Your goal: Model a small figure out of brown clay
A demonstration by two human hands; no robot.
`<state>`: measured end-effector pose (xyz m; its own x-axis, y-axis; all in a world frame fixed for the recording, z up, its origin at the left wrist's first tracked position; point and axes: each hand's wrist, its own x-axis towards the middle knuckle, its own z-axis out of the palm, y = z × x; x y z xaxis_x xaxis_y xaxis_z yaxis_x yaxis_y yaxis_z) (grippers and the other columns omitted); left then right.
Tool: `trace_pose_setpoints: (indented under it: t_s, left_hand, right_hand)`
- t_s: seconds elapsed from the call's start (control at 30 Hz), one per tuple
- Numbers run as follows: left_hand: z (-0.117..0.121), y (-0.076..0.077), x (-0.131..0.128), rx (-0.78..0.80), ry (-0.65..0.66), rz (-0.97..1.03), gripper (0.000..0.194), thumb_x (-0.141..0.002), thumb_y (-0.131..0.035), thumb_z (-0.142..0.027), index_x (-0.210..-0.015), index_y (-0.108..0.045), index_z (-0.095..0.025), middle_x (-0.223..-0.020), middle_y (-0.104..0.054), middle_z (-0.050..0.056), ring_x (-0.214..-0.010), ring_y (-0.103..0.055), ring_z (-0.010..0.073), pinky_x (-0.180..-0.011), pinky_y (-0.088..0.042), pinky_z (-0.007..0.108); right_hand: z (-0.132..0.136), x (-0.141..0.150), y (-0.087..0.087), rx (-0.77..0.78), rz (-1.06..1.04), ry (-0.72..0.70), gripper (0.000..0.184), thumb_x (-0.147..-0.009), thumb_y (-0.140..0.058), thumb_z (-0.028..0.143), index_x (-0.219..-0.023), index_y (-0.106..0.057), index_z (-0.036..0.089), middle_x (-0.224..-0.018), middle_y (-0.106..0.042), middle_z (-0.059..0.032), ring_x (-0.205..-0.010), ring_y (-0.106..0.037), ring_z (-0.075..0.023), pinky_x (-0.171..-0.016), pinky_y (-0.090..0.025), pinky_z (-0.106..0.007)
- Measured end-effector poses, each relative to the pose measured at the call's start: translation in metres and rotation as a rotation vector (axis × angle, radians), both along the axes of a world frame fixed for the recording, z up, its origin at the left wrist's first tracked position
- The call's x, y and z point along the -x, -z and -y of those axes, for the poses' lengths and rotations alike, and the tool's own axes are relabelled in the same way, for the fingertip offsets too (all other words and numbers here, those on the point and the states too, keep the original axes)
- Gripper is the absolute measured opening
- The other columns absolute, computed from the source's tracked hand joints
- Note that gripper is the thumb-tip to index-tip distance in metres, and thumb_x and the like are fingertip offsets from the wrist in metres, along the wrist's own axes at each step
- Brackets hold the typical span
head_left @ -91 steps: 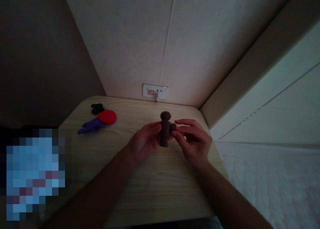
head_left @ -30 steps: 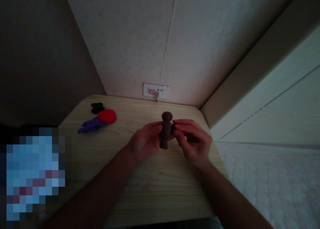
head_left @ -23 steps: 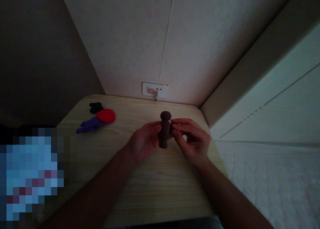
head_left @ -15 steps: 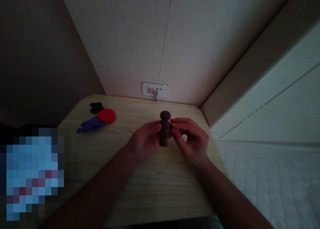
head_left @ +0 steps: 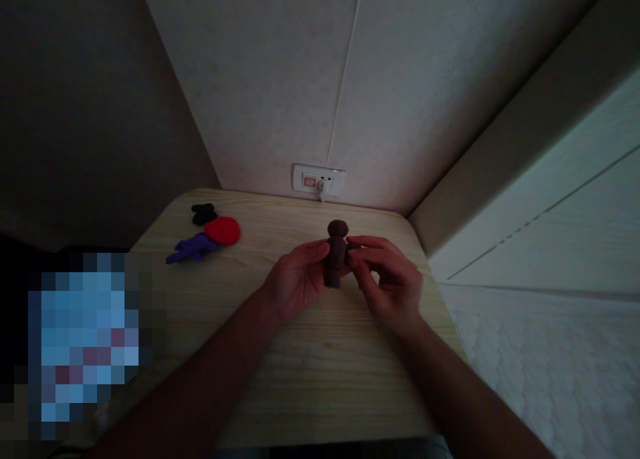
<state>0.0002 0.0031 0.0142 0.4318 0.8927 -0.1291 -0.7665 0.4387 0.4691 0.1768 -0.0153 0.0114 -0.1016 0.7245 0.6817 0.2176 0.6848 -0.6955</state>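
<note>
One brown figure (head_left: pixel 338 251) is held above the table (head_left: pixel 300 385) toward its far edge, the left hand (head_left: pixel 296 282) grasping its body, the right hand (head_left: pixel 397 284) pinching a small lump (head_left: pixel 353 246) at its side, contact that appears to call for light, steady pressure.

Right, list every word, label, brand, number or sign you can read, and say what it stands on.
No readable text anywhere.
White rectangular wall socket plate: any marks are too small to read.
Blue pixelated patch, lower left: too blurred to read.
Brown clay-like figure: no lettering visible.
</note>
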Motion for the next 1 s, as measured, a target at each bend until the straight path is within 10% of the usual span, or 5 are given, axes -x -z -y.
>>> trace_pose_setpoints:
  t_s: [1.0]
  left_hand:
    - [0.0013, -0.0072, -0.0017, 0.049, 0.001, -0.018, 0.014, -0.089, -0.067, -0.006, -0.089, -0.080, -0.011, -0.093, -0.084, 0.010, -0.085, -0.080, 0.0192, -0.089, -0.067, 0.030]
  right_hand:
    - [-0.0008, -0.0004, 0.0015, -0.009, 0.019, 0.013, 0.025, -0.102, -0.068, 0.020, -0.120, -0.081, 0.030, -0.123, -0.077, -0.0111, -0.104, -0.076, -0.0242, -0.075, -0.069, -0.037]
